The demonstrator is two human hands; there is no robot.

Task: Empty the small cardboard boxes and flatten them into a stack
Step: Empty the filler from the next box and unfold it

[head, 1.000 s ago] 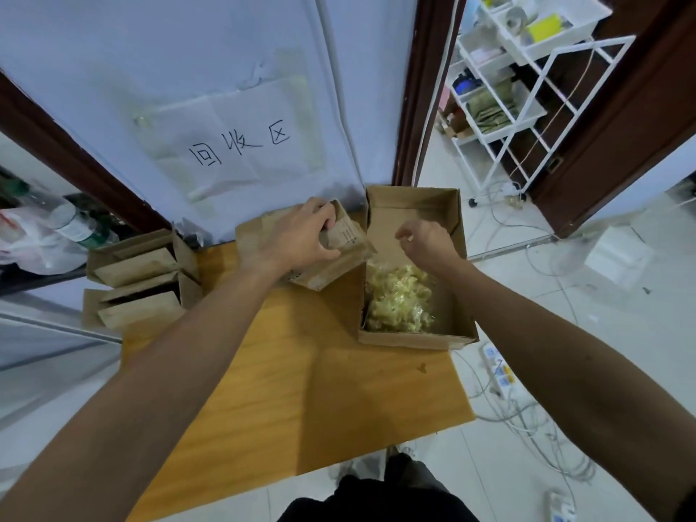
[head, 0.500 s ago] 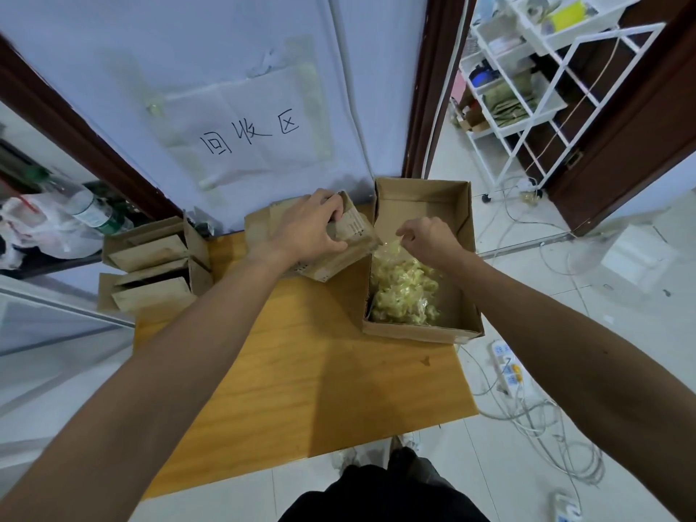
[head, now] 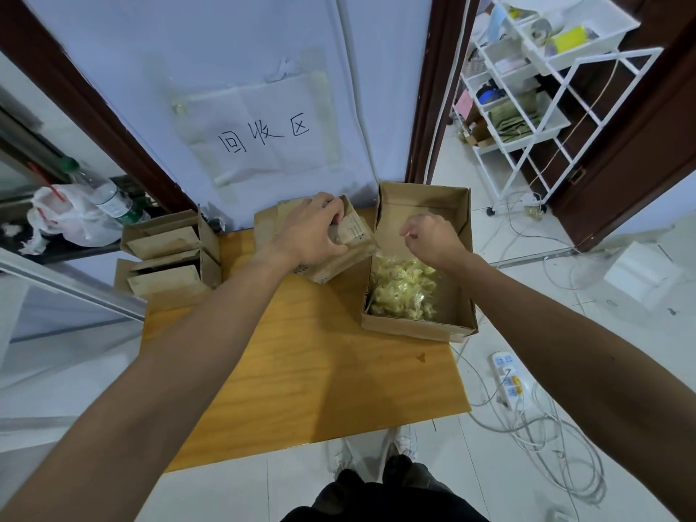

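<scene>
Grips a tilted small cardboard box (head: pixel 352 235) at the far edge of the bench (head: pixel 320 371) with the left hand (head: pixel 307 235), fingers (head: pixel 333 207) curled round its top. Holds the right hand (head: pixel 433 237) over the open carton (head: pixel 414 329) just beside it, fingers pinched on clear film (head: pixel 374 243) above a heap of pale yellow packets (head: pixel 403 292).

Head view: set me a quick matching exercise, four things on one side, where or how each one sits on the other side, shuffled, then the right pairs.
Things:
1. tilted small box
2. big open box
3. power strip
4. two other small boxes

Places or states:
a. on the floor, right of the table
b. at the table's left edge
c. gripped by the left hand
d. holds yellowish packets

Pairs: 1-c, 2-d, 3-a, 4-b.
</scene>
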